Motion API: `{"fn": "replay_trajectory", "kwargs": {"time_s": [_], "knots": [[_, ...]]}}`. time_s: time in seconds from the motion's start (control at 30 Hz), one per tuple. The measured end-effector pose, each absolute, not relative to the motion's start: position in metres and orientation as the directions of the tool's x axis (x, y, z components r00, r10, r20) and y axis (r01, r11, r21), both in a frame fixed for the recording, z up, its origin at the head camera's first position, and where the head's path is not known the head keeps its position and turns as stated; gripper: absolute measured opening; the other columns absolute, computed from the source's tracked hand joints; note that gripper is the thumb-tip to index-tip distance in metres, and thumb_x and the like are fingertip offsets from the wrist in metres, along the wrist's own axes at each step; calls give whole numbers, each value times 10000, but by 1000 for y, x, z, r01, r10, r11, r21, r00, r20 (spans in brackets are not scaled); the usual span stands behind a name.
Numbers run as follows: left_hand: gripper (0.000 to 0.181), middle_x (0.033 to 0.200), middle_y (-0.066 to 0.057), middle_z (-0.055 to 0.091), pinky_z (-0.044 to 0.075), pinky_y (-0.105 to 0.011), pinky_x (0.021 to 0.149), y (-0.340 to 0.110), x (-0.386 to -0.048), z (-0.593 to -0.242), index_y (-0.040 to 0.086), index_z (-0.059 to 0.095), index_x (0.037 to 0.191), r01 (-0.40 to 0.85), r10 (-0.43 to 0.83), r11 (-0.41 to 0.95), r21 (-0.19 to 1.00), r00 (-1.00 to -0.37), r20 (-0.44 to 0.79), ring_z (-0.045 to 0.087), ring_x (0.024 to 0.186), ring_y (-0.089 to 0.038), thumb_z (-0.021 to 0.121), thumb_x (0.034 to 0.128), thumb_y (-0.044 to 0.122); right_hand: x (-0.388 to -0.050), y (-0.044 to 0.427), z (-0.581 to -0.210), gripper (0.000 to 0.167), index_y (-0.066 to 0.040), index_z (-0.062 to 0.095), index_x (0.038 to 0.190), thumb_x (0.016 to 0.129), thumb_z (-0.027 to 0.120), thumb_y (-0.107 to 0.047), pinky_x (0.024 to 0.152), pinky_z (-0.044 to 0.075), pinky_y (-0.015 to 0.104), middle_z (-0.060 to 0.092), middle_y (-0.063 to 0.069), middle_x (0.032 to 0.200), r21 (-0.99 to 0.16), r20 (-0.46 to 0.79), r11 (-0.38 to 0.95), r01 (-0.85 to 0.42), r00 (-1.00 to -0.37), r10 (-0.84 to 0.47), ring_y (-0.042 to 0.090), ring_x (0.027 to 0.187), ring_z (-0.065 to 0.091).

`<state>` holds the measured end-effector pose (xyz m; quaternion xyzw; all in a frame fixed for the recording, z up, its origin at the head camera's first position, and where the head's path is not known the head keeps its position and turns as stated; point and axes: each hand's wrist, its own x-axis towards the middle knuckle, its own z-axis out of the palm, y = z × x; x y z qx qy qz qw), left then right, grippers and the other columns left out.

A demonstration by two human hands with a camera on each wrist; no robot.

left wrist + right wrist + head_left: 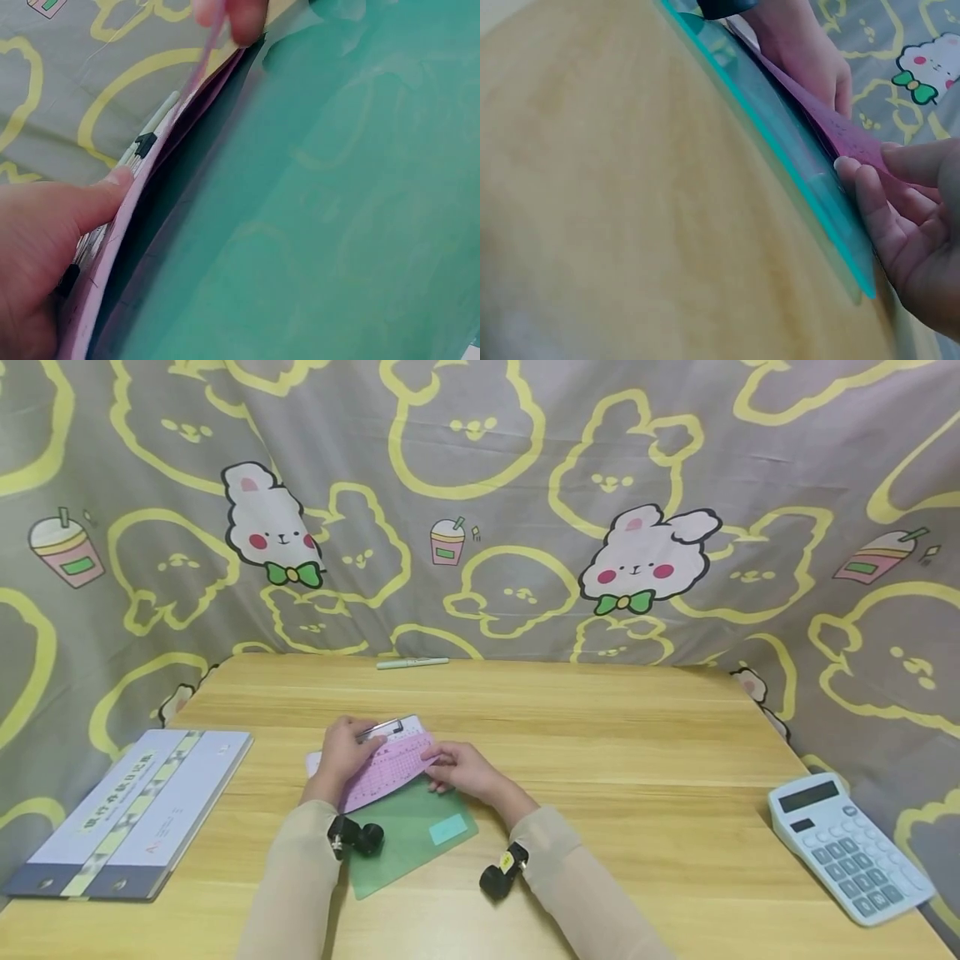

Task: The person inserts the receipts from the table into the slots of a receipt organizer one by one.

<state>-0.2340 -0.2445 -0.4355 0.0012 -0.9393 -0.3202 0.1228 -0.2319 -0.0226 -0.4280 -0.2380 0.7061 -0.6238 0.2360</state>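
A green translucent clip folder point(405, 852) with a light blue label lies slantwise at the table's middle front. Pink printed sheets point(390, 768) lie over its far part, below a metal clip point(388, 728). My left hand point(347, 752) holds the folder at the clip; in the left wrist view its thumb point(105, 199) presses on the clip, the other fingers mostly hidden. With thumb and fingers my right hand point(465, 770) pinches the right edge of the pink paper point(855, 142), which bends up from the green plastic point(802, 176).
A thick binder point(142, 810) with a patterned band lies at the left. A light blue calculator point(851, 847) sits at the right edge. A pale green pen point(412, 663) lies at the back, near the patterned cloth point(517, 510) hanging round the table.
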Motion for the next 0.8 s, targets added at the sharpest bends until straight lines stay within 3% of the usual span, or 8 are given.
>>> {"fn": "replay_trajectory", "kwargs": {"time_s": [0.27,0.6,0.8], "knots": [[382,987,-205,501,330,-463,796,-244,-234,-434,14,592,1082,80,-44,881,467,-968,249,443,914,-369,610,798,269,-229,-34,-425,236,85,520,1056,837,525,-1,616,489,300,594,186,881,-986,21,117,-114,-799,-601,275,700,595],[375,1012,-184,477,310,-453,797,-241,-233,-431,32,566,1129,84,-9,926,367,-970,245,413,927,-349,539,850,280,-230,-38,-427,245,69,514,1090,850,486,31,595,487,261,610,130,795,-983,10,145,-113,-818,-575,194,650,596],[363,1004,-182,478,305,-452,796,-241,-234,-433,30,568,1126,91,-6,924,372,-968,252,413,915,-351,522,860,274,-234,-42,-434,230,66,533,1066,842,492,37,560,487,253,601,107,699,-982,-3,163,-98,-850,-527,155,582,578]]}}
